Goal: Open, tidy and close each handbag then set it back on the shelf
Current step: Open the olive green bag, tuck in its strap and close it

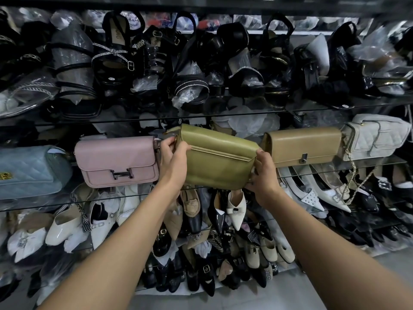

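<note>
An olive-green handbag [218, 158] with its flap down is held in front of the middle glass shelf [335, 165], tilted a little to the right. My left hand [173, 158] grips its left end, fingers curled over the top corner. My right hand [262, 173] grips its right end near the bottom corner. On the shelf a pink handbag [117, 161] with a metal H clasp stands to the left. To the right stands a tan handbag [304, 146] with a small clasp.
A light-blue quilted bag [29, 171] sits at the far left and a grey quilted bag [377, 135] with a chain strap at the far right. Black sandals [116, 59] crowd the shelf above. Pale and dark shoes [234, 211] fill the shelves below.
</note>
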